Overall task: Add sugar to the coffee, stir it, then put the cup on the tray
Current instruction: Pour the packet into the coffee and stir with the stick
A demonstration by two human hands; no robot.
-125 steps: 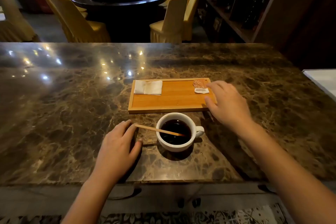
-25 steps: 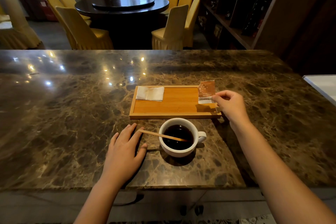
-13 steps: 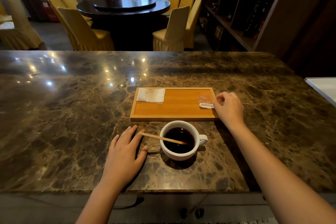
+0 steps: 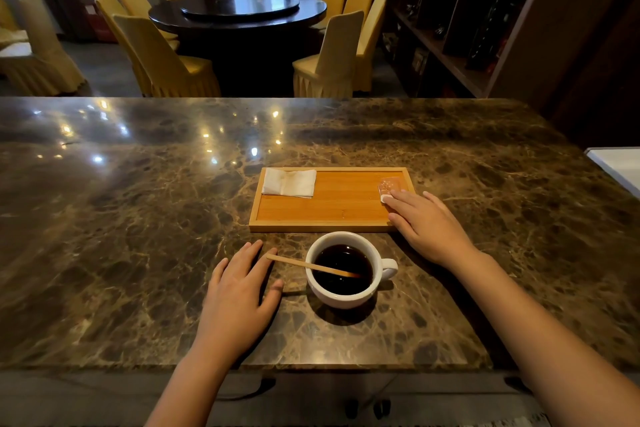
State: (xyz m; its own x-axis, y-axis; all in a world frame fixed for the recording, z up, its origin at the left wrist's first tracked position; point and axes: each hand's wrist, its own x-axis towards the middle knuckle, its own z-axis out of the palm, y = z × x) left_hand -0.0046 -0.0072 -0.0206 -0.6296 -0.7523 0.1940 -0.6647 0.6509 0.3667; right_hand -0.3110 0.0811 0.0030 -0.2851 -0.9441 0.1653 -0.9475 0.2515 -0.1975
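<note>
A white cup (image 4: 346, 293) of black coffee stands on the marble counter, handle to the right. A wooden stir stick (image 4: 304, 264) leans in it, its free end pointing left. Behind the cup lies a wooden tray (image 4: 329, 208). An orange sugar packet (image 4: 389, 185) lies flat at the tray's right end. My right hand (image 4: 427, 225) rests flat over the tray's right front corner, fingertips touching the packet's near edge, fingers spread. My left hand (image 4: 239, 295) lies palm down on the counter left of the cup, fingertips near the stick's end.
A folded white napkin (image 4: 289, 183) lies at the tray's back left. The marble counter (image 4: 121, 236) stretches wide to the left and right. A white surface (image 4: 620, 165) shows at the right edge. Beyond are a round table, yellow chairs and dark shelves.
One second ago my right hand held the sugar packet upright above the tray's right end. It laid the packet down flat and now rests open on it. My left hand stayed put.
</note>
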